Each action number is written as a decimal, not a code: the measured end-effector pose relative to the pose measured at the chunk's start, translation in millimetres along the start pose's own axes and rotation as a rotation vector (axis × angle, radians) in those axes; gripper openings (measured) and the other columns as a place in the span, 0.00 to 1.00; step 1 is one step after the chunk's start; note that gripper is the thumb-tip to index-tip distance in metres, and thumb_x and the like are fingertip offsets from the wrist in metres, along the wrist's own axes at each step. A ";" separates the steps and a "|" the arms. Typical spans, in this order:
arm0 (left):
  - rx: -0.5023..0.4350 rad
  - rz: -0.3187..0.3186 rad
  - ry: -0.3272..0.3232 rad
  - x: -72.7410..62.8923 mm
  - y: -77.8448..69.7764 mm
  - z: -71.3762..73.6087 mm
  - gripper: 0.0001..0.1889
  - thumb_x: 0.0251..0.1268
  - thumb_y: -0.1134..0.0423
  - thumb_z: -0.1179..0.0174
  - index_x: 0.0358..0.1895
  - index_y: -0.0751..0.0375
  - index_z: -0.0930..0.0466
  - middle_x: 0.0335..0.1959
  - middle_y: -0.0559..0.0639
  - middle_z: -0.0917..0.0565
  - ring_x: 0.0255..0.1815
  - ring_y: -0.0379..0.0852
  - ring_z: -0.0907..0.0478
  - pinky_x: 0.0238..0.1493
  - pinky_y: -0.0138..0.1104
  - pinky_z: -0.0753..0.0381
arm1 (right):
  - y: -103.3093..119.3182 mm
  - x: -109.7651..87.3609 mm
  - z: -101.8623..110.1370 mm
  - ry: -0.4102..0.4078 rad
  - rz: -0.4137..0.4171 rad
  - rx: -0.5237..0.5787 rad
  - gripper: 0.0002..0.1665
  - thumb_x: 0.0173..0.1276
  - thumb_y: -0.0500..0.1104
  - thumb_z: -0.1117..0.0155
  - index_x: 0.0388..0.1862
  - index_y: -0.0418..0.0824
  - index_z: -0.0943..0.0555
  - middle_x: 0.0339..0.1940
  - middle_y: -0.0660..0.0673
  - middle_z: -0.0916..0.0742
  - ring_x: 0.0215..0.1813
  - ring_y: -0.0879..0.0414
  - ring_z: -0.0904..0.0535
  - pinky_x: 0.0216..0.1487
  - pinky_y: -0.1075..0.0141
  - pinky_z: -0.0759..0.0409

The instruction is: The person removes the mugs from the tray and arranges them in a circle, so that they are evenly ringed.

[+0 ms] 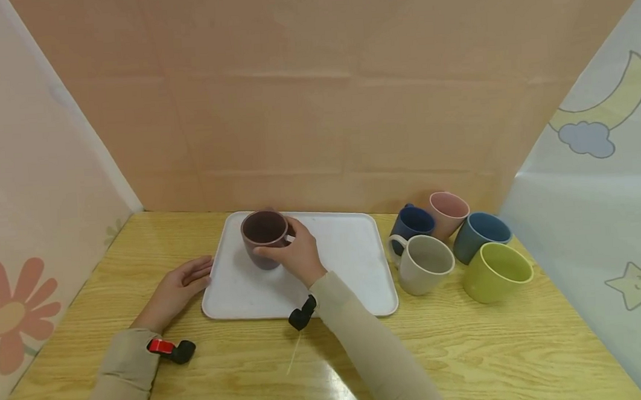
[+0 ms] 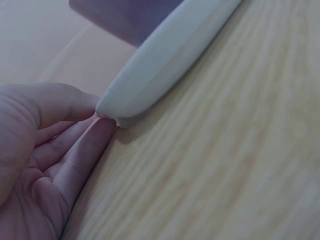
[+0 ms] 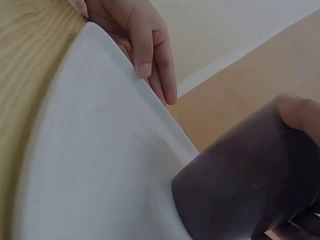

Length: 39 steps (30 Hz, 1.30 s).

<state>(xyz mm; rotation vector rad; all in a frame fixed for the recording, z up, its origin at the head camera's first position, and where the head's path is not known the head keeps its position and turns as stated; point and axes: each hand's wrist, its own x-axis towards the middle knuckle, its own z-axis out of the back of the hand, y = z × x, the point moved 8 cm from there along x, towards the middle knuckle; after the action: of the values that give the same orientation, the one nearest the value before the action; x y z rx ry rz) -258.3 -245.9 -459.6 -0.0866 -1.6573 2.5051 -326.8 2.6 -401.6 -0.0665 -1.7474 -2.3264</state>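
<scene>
My right hand [image 1: 300, 253] grips a dark purple-brown mug [image 1: 257, 251] by its upper part, thumb on the near side and fingers toward the handle side. The mug is upright over the left part of a white rectangular tray [image 1: 334, 247], and its base appears to touch the surface in the right wrist view. At the tray's left edge, my left hand [image 1: 181, 289] lies low with its fingers fairly straight, the tips touching the rim. In the left wrist view, the thumb [image 2: 65, 102] meets the rim's outer side.
Right of the tray stand a cream mug [image 1: 419, 277], a dark blue mug [image 1: 406, 235], a pink mug [image 1: 444, 223], a blue mug [image 1: 469, 240] and a lime-green mug [image 1: 482, 282]. All rest on the wood-grain table [image 1: 242, 373]. A tan wall [image 1: 305, 116] rises behind.
</scene>
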 end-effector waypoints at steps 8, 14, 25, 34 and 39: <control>0.001 0.012 -0.001 -1.7 -1.7 1.7 0.31 0.77 0.59 0.42 0.77 0.68 0.39 0.70 0.67 0.27 0.71 0.62 0.32 0.54 0.15 0.31 | -1.1 -19.6 18.8 0.002 0.010 -0.007 0.49 0.44 0.49 0.11 0.67 0.47 0.23 0.58 0.52 0.16 0.61 0.56 0.21 0.58 0.61 0.19; 0.000 0.000 -0.003 -0.6 -1.3 1.2 0.31 0.77 0.59 0.42 0.77 0.68 0.38 0.70 0.66 0.27 0.71 0.58 0.31 0.55 0.16 0.30 | -0.5 -35.9 34.8 0.002 0.011 -0.065 0.50 0.43 0.51 0.10 0.67 0.48 0.22 0.61 0.51 0.17 0.58 0.51 0.18 0.52 0.60 0.16; 0.000 0.003 -0.006 -1.3 -2.9 2.9 0.31 0.78 0.58 0.42 0.77 0.68 0.39 0.70 0.67 0.27 0.71 0.63 0.33 0.54 0.16 0.30 | 33.7 -69.7 64.6 0.034 0.219 -0.070 0.48 0.43 0.46 0.10 0.66 0.45 0.21 0.58 0.49 0.16 0.58 0.52 0.21 0.53 0.58 0.16; 0.009 -0.007 -0.008 0.4 -2.8 0.3 0.30 0.78 0.61 0.42 0.76 0.69 0.37 0.69 0.68 0.27 0.69 0.52 0.28 0.55 0.16 0.30 | 43.0 -91.8 107.6 -0.004 0.261 -0.123 0.48 0.43 0.42 0.11 0.65 0.43 0.21 0.59 0.47 0.16 0.58 0.51 0.20 0.53 0.58 0.16; 0.009 -0.007 -0.012 0.2 -0.7 -0.4 0.30 0.78 0.61 0.42 0.76 0.69 0.37 0.69 0.68 0.26 0.69 0.50 0.28 0.55 0.16 0.30 | 44.2 -102.4 137.6 -0.028 0.271 -0.156 0.48 0.42 0.39 0.11 0.65 0.44 0.21 0.58 0.49 0.16 0.57 0.53 0.21 0.52 0.63 0.16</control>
<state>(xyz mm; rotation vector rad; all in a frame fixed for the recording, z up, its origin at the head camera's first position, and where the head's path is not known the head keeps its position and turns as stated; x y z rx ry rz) -258.4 -245.1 -459.1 -0.0652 -1.6474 2.5123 -231.9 138.1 -338.2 -0.3414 -1.4611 -2.2636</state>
